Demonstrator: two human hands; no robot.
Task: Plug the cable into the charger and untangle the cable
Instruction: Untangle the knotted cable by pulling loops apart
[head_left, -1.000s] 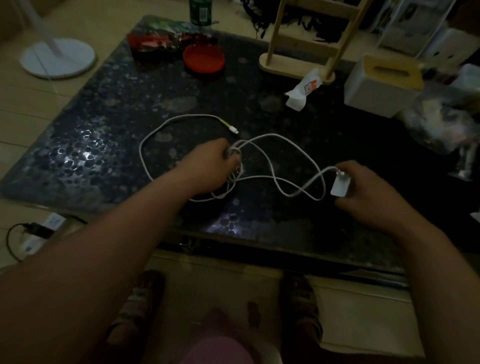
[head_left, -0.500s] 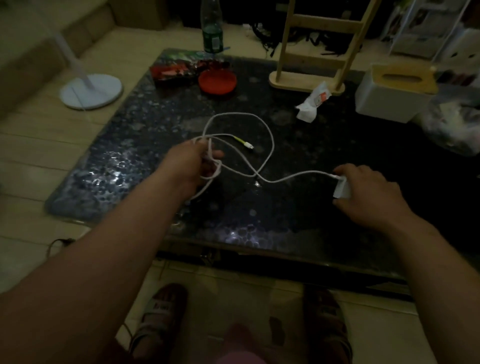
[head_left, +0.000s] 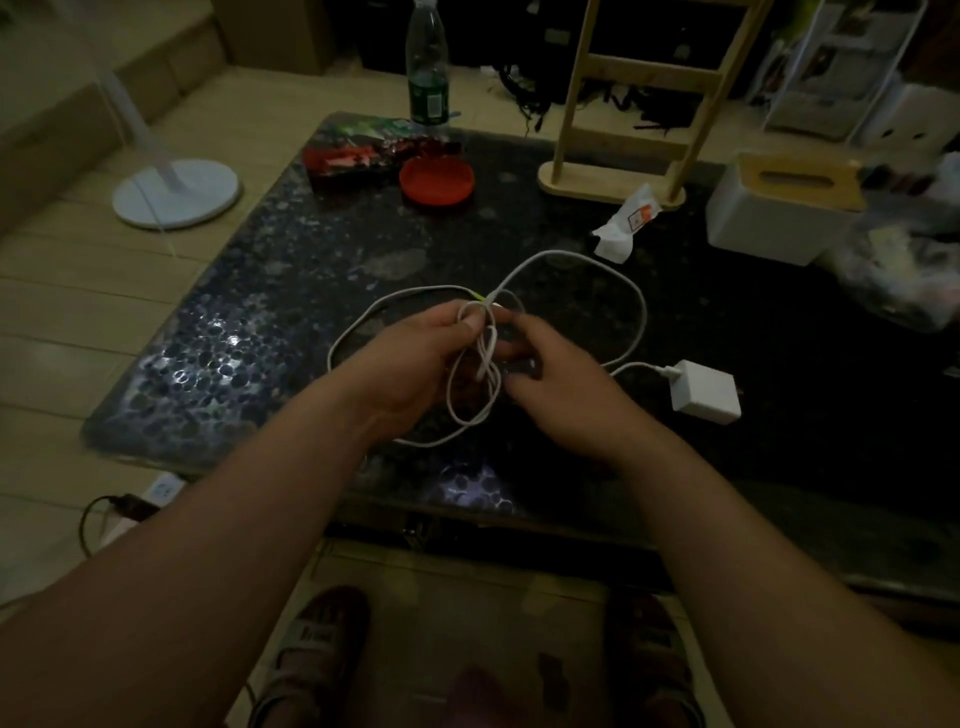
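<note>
Dim room; dark table (head_left: 291, 291); tiled floor (head_left: 62, 312)

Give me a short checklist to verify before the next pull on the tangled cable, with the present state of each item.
1. Cable plugged into charger: ok; the connector sits in the charger.
2. Charger lying free on the table: ok; no hand is on it.
3. Left hand grip on the cable: ok; fingers pinch the loops.
4. Right hand grip on the knot: cannot tell; its fingertips are at the loops but too dark.
5. Cable untangled: not ok; several loops cross between the hands.
6. Free yellow-tipped end located: ok; just above the hands.
</note>
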